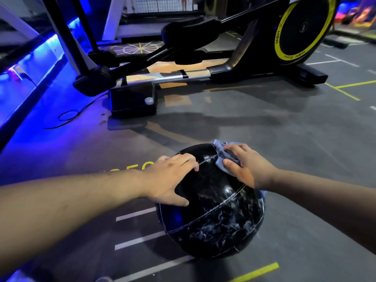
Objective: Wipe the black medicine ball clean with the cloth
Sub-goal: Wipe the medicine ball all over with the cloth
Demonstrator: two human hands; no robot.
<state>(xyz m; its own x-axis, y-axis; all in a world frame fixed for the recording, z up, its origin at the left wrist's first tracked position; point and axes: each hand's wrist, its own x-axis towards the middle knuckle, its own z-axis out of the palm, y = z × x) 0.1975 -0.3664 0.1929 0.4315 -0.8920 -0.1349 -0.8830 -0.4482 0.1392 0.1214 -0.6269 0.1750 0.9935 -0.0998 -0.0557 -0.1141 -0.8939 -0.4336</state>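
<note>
Left hand (pixel 173 176) of mine lies open, fingers spread, on top of the black medicine ball (pixel 213 216), steadying it so it can't roll across the gym floor (pixel 305 143). My right hand (pixel 244 167), fingers fairly straight, presses the blue cloth (pixel 222 155) onto the ball's far upper side, beside a seam. Streaks lower down suggest more wiping remains. Beyond stands an elliptical trainer (pixel 223 72).

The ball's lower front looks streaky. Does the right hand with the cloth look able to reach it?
Probably yes: the right hand presses the cloth on the medicine ball, upper right; the bare surface below is unobstructed, and the left hand rests upper left.
</note>
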